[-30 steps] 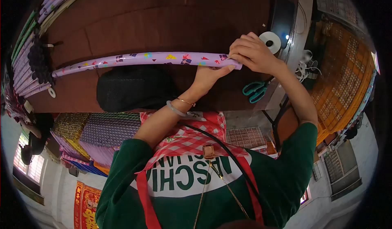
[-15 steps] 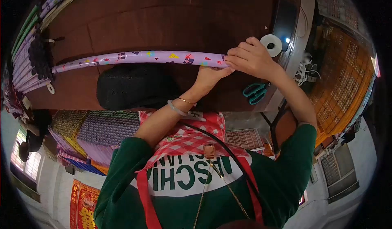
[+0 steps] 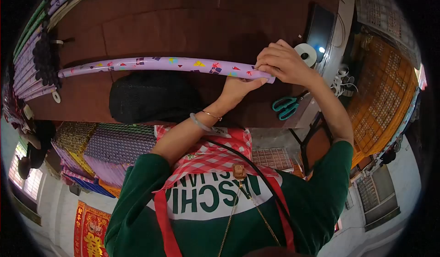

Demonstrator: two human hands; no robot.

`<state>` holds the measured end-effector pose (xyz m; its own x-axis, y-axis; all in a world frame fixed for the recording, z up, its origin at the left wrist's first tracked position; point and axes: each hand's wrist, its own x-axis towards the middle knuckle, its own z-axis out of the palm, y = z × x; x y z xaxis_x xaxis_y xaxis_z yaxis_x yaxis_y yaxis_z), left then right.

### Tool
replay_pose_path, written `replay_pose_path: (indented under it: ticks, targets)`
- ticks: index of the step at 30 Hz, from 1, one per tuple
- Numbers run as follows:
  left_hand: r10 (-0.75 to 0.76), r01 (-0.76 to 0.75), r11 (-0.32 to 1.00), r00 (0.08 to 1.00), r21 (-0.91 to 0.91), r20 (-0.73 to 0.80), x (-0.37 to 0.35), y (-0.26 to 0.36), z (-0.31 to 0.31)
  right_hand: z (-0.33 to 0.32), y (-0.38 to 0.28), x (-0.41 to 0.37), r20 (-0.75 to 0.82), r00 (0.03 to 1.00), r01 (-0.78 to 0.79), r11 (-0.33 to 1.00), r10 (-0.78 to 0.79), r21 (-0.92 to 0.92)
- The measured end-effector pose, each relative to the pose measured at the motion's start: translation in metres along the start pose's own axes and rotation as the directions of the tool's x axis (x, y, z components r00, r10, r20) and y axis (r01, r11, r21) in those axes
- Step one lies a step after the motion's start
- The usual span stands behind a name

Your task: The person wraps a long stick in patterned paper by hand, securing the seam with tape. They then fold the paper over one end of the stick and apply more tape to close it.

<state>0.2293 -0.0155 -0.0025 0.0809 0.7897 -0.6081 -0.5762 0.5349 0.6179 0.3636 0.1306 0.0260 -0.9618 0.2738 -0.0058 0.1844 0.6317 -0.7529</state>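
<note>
Both hands [image 3: 284, 64] on paper roll [image 3: 160, 63] end

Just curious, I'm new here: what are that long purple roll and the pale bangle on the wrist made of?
The purple roll looks like glossy printed wrapping paper: highlights run along it. The pale bangle looks like smooth polished jade or glass; I cannot tell which.

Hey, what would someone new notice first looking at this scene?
A long roll of purple gift wrap stretches across the dark brown table. Both hands grip one end: the left hand from below, the right hand on top. Teal scissors lie by the table's edge, near the right forearm.
</note>
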Motion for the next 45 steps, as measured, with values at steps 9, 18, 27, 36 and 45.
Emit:
replay_pose_path:
  ticks: [9,18,27,36,45]
  targets:
    - [0.064,-0.065,0.997,0.998,-0.046,-0.015,0.001,-0.007,0.0,0.005,-0.015,0.007,-0.109,0.986,0.103,0.978,-0.124,-0.183]
    - [0.054,-0.055,0.998,0.997,-0.017,-0.053,0.002,-0.012,-0.001,0.013,-0.02,0.009,-0.171,0.964,0.134,0.926,-0.205,-0.354]
    - [0.083,-0.083,0.996,0.997,0.036,-0.004,0.0,0.0,0.0,0.014,-0.01,0.013,-0.132,0.99,0.026,0.991,-0.043,-0.128]
    - [0.068,-0.068,0.998,0.998,-0.017,0.008,0.0,-0.004,-0.002,0.006,-0.01,0.013,-0.053,0.998,0.026,0.998,-0.028,-0.049]
    - [0.107,-0.107,0.994,0.993,0.002,-0.048,0.002,-0.012,-0.003,0.014,-0.019,0.02,-0.11,0.981,0.131,0.968,-0.157,-0.215]
